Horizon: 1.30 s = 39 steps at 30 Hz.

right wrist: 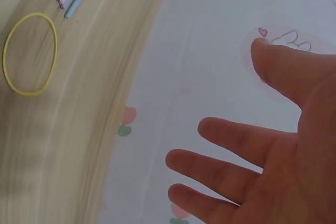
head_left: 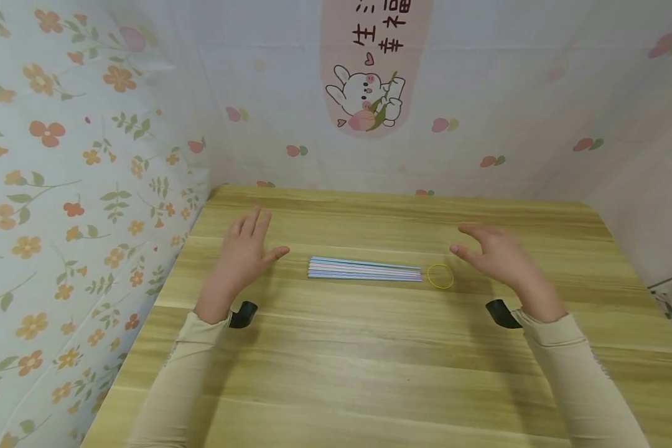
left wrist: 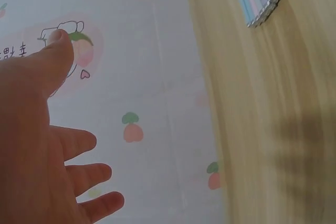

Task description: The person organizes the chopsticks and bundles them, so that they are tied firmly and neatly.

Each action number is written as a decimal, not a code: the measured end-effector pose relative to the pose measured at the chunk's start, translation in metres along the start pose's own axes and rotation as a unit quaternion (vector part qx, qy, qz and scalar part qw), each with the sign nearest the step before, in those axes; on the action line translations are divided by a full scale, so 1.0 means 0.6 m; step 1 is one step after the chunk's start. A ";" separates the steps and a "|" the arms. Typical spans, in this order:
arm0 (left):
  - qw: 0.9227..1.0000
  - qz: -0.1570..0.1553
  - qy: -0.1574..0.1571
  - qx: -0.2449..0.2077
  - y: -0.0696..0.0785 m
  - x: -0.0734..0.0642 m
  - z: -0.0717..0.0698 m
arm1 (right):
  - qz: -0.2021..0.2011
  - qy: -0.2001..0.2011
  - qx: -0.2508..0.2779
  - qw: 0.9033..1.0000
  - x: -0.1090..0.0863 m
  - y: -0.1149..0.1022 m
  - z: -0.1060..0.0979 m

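Sticks (head_left: 364,269), slim and pale blue, pink and white, lie flat in a bundle on the worktop (head_left: 336,367), between my two grips and touching neither. My left grip (head_left: 243,254) is held up with fingers spread and thumb out toward the near end of the bundle, just apart from it. My right grip (head_left: 498,254) is spread too, well apart from the sticks. Between it and their right-hand end lies a thin yellow ring (right wrist: 30,94), just beside the bundle.

From my left wrist I see the sticks' end faces glint silvery, a detail too small to read from my head. From my right wrist, one blue stick shows a narrow gap from the rest at its end, and the ring looks like a long oval.

Behind the worktop hangs a white cloth (head_left: 269,81) with a rabbit print (head_left: 364,96); my thumbs cover part of that print in both wrist views. A flowered cloth (head_left: 45,193) hangs on my left. Beige sleeves (head_left: 179,373) cover my forearms, and a black piece (head_left: 243,315) juts from each cuff.
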<state>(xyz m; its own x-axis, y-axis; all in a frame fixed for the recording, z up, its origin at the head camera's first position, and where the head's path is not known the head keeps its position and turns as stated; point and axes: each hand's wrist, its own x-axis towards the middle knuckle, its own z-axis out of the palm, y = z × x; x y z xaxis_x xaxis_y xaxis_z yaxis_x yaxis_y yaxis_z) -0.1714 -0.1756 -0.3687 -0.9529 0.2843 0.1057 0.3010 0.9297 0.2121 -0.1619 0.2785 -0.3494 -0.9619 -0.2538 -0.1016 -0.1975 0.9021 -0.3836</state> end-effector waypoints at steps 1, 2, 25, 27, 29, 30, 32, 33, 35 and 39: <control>1.000 0.000 -0.003 -0.003 0.003 0.000 0.003 | -0.001 -0.001 0.001 1.000 0.000 -0.001 0.002; 1.000 0.000 -0.004 -0.005 0.005 0.000 0.007 | -0.002 -0.003 0.002 1.000 0.001 -0.001 0.003; 1.000 0.017 -0.007 0.001 0.035 -0.001 0.063 | -0.050 0.027 0.024 0.998 0.018 -0.022 0.086; 1.000 0.021 -0.001 -0.002 0.037 0.000 0.068 | -0.053 0.031 0.031 0.998 0.018 -0.024 0.090; 1.000 0.026 0.004 -0.006 0.037 0.001 0.073 | -0.057 0.034 0.036 0.997 0.019 -0.025 0.095; 1.000 0.028 0.004 -0.008 0.037 0.001 0.076 | -0.058 0.034 0.037 0.997 0.020 -0.025 0.097; 0.999 0.029 0.004 -0.015 0.037 0.002 0.082 | -0.061 0.034 0.038 0.997 0.021 -0.027 0.102; 0.999 0.029 0.002 -0.016 0.038 0.002 0.084 | -0.063 0.035 0.038 0.997 0.022 -0.028 0.104; 0.999 0.031 -0.002 -0.018 0.038 0.003 0.089 | -0.068 0.040 0.036 0.996 0.023 -0.029 0.109; 0.999 0.038 -0.023 -0.024 0.039 0.008 0.098 | -0.086 0.045 0.033 0.995 0.027 -0.029 0.120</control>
<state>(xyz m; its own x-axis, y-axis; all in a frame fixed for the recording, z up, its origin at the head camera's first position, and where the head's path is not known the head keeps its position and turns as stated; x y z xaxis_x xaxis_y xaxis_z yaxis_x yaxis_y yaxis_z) -0.1710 -0.1385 -0.4203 -0.9274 0.3655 0.0796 0.3735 0.8928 0.2517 -0.1605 0.2338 -0.4107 -0.9288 -0.3668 0.0525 -0.3502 0.8227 -0.4477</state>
